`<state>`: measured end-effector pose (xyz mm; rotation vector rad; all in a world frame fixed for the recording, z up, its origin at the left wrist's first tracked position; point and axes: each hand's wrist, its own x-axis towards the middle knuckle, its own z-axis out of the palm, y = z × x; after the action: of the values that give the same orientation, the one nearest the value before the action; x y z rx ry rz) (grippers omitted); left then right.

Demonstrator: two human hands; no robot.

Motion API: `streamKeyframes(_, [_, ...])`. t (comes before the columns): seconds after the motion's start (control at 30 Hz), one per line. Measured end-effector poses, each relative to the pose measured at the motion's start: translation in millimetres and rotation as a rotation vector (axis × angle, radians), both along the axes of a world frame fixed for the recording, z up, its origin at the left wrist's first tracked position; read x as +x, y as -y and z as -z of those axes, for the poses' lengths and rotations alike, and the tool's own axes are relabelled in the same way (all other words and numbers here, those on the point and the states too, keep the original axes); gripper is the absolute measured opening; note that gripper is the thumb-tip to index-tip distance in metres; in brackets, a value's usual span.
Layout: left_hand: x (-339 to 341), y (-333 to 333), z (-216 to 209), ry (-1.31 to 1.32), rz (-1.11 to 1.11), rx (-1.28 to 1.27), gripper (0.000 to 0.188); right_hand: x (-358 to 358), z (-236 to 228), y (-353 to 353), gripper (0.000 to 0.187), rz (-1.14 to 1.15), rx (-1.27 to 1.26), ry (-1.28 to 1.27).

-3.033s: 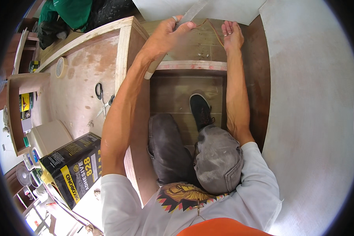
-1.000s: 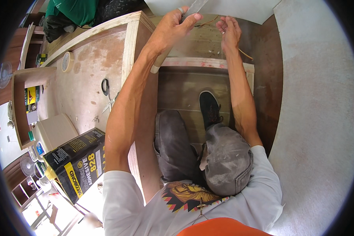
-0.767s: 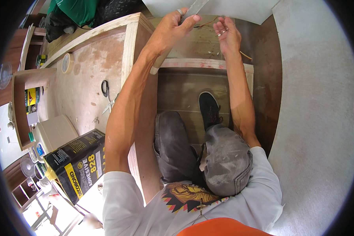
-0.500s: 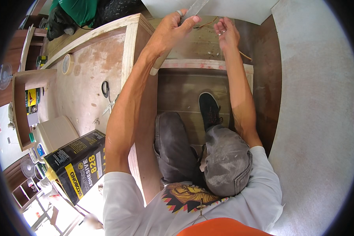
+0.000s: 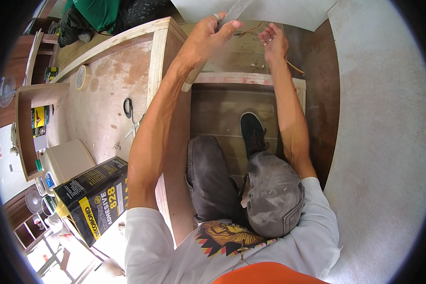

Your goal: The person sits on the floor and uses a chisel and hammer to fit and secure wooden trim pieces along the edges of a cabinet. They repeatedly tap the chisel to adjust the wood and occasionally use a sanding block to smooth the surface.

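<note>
My left hand [image 5: 206, 40] is closed round a flat file [image 5: 239, 10], a long grey strip with a dusty surface. Its pale handle [image 5: 192, 80] runs back under my left wrist, and the far tip passes out of the top of the view. To the right, apart from the file, my right hand [image 5: 274, 43] is turned palm up with loosely bent fingers and nothing visible in it. Just beyond both hands hangs a large pale panel [image 5: 270, 10]. Below them lies the wooden frame's crossbar [image 5: 236, 78].
On the wooden cabinet [image 5: 113, 85] at the left lie a tape roll [image 5: 83, 77] and scissors [image 5: 133, 118]. A black-and-yellow adhesive tin [image 5: 92, 196] and a beige jug [image 5: 68, 161] stand nearer. A broad pale panel [image 5: 378, 142] borders the right. A thin orange strip [image 5: 296, 68] shows beside my right wrist.
The fingers of my right hand have shifted slightly and curl a little more. My left hand keeps its grip on the file, almost unmoved.
</note>
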<state>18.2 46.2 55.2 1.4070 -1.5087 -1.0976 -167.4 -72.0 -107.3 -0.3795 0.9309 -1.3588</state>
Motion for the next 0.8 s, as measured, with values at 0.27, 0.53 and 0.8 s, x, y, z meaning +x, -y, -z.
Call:
streamKeyframes(0.27, [2.1, -2.2, -2.0, -0.012, -0.001, -0.013, 0.039, 21.1, -26.8, -30.4, 0.047, -0.123, -0.164, 0.184])
streamKeyframes(0.53, [2.1, 0.6, 0.8, -0.002, -0.004, -0.021, 0.038, 18.9, -19.6, -31.0, 0.05, -0.089, -0.147, 0.196])
streamKeyframes(0.8, [4.7, -1.5, -1.6, -0.003, -0.012, -0.018, 0.039, 21.8, -19.6, -28.9, 0.042, -0.154, -0.169, 0.26])
